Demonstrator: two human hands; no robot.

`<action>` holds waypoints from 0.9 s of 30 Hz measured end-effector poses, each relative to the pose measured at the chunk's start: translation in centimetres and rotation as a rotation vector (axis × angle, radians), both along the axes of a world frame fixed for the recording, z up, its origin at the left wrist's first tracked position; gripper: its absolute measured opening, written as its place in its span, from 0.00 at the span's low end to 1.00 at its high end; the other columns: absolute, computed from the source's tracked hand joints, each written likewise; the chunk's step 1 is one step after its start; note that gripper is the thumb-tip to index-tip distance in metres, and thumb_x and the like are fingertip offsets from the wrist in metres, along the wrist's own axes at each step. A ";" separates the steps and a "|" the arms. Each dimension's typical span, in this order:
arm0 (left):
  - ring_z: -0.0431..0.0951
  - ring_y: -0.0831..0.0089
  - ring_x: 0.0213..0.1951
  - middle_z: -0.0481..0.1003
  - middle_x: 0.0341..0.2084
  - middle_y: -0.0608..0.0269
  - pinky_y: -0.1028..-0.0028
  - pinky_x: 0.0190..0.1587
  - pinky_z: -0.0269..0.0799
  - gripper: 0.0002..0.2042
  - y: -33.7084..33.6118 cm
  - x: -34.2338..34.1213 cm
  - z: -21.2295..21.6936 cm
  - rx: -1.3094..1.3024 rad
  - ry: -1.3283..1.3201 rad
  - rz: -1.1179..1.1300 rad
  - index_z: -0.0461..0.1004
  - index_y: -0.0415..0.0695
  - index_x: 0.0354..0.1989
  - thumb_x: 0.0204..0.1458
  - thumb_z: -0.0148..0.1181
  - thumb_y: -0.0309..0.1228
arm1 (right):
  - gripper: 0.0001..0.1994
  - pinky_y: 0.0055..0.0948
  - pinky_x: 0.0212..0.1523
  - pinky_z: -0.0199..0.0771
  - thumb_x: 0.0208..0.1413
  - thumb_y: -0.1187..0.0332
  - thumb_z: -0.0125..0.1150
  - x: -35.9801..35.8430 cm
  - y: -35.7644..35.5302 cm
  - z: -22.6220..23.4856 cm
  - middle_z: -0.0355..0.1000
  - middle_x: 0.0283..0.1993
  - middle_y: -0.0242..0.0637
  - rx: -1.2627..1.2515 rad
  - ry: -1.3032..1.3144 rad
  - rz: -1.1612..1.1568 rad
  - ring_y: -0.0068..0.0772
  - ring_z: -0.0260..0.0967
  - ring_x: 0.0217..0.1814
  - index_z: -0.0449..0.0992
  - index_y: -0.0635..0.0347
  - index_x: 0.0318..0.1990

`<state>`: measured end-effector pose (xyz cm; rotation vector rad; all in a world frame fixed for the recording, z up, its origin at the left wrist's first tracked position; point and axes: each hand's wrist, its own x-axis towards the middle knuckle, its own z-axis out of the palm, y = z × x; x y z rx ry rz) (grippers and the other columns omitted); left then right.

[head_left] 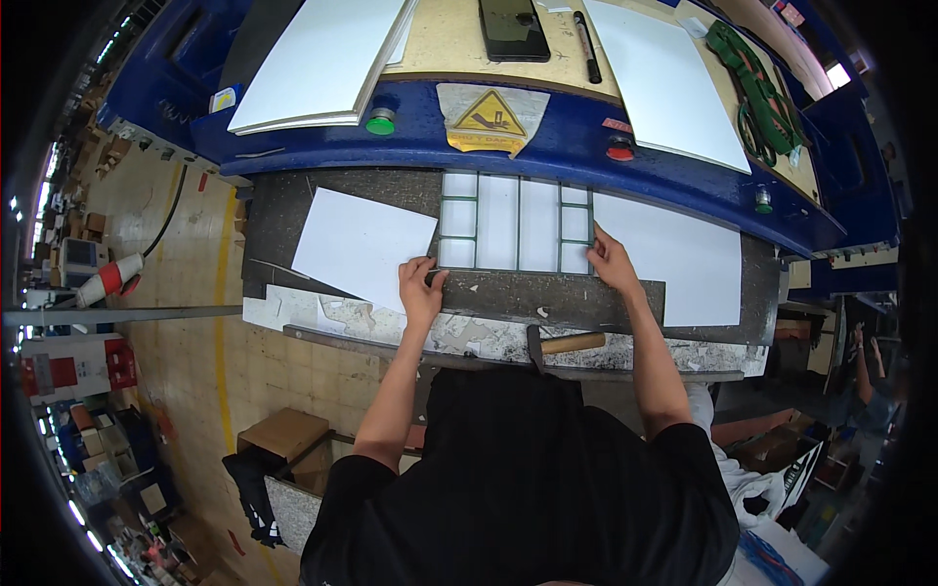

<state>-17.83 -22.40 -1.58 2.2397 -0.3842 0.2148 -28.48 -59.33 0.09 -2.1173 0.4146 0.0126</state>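
A rectangular frame of thin dark-green strips (519,225), divided into several compartments, lies flat on the dark work surface (489,289), with white showing inside it. At its near left corner is my left hand (420,293), fingers bent and thumb apart from them, with nothing visible between. My right hand (616,264) has its fingers and thumb closed on the frame's right edge near the corner. A tilted white sheet (362,239) lies left of the frame, close to my left fingertips. Another white sheet (684,254) extends to the right, beside my right hand.
A hammer (572,343) lies on the worn near ledge. Beyond the blue machine edge (410,146) are a stack of white sheets (318,63), a phone (514,29), a marker (588,47), another white sheet (664,83) and green straps (747,83). Green (381,121) and red buttons (620,148) protrude there.
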 end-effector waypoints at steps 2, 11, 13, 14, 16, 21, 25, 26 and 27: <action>0.70 0.59 0.41 0.74 0.36 0.58 0.67 0.45 0.68 0.14 0.1 0.0 0.0 0.000 -0.006 0.002 0.78 0.38 0.37 0.40 0.69 0.26 | 0.34 0.22 0.29 0.64 0.52 0.73 0.57 0.0 0.1 0.1 0.59 0.24 0.28 -0.002 -0.005 -0.003 0.20 0.58 0.25 0.56 0.57 0.68; 0.71 0.57 0.41 0.75 0.36 0.57 0.66 0.45 0.68 0.14 0.2 0.1 0.0 0.000 -0.006 -0.018 0.77 0.37 0.36 0.41 0.69 0.27 | 0.34 0.22 0.29 0.64 0.51 0.72 0.57 0.0 -0.2 0.0 0.60 0.24 0.28 0.008 0.004 -0.005 0.21 0.58 0.25 0.56 0.54 0.68; 0.71 0.57 0.41 0.75 0.36 0.57 0.66 0.45 0.68 0.14 0.2 0.1 -0.1 -0.009 -0.016 -0.017 0.78 0.37 0.36 0.40 0.69 0.27 | 0.34 0.22 0.30 0.65 0.51 0.72 0.57 -0.1 -0.1 0.0 0.60 0.24 0.28 0.002 0.002 -0.008 0.21 0.59 0.25 0.56 0.53 0.68; 0.71 0.58 0.40 0.75 0.35 0.57 0.66 0.45 0.68 0.14 0.2 0.1 -0.1 -0.008 -0.016 -0.016 0.78 0.36 0.36 0.40 0.69 0.27 | 0.34 0.22 0.30 0.65 0.51 0.72 0.57 -0.2 0.0 0.0 0.60 0.24 0.28 -0.004 -0.013 -0.006 0.21 0.59 0.25 0.56 0.54 0.68; 0.72 0.58 0.40 0.75 0.35 0.57 0.66 0.45 0.68 0.14 0.2 0.0 -0.2 -0.008 -0.016 -0.014 0.78 0.36 0.36 0.40 0.69 0.27 | 0.34 0.22 0.30 0.65 0.51 0.72 0.57 -0.2 0.1 0.1 0.60 0.23 0.28 -0.012 -0.028 -0.002 0.21 0.59 0.25 0.57 0.54 0.68; 0.71 0.61 0.41 0.75 0.35 0.59 0.68 0.45 0.69 0.14 0.1 0.1 -0.2 -0.003 -0.010 -0.008 0.79 0.38 0.38 0.40 0.70 0.27 | 0.33 0.23 0.30 0.66 0.51 0.72 0.57 -0.4 0.4 -0.2 0.61 0.23 0.30 -0.031 -0.054 -0.019 0.22 0.61 0.25 0.57 0.53 0.68; 0.71 0.60 0.41 0.75 0.35 0.58 0.68 0.44 0.69 0.14 0.4 0.0 -0.3 -0.001 -0.028 -0.004 0.79 0.38 0.38 0.40 0.70 0.26 | 0.33 0.26 0.30 0.67 0.51 0.72 0.56 -0.4 1.1 0.1 0.62 0.23 0.34 -0.104 -0.050 -0.025 0.26 0.62 0.24 0.58 0.52 0.67; 0.71 0.60 0.40 0.75 0.35 0.58 0.68 0.44 0.69 0.14 0.5 0.1 -0.3 -0.014 -0.020 -0.004 0.79 0.38 0.38 0.40 0.70 0.26 | 0.33 0.27 0.31 0.68 0.51 0.72 0.56 -0.3 1.3 0.1 0.63 0.23 0.36 -0.137 -0.042 -0.039 0.28 0.63 0.24 0.58 0.52 0.67; 0.71 0.61 0.40 0.75 0.35 0.58 0.69 0.44 0.69 0.14 0.5 0.2 -0.3 -0.026 -0.014 -0.004 0.79 0.37 0.38 0.40 0.70 0.26 | 0.32 0.29 0.31 0.69 0.51 0.72 0.56 -0.1 1.4 0.1 0.65 0.24 0.38 -0.169 -0.035 -0.053 0.30 0.64 0.24 0.58 0.52 0.67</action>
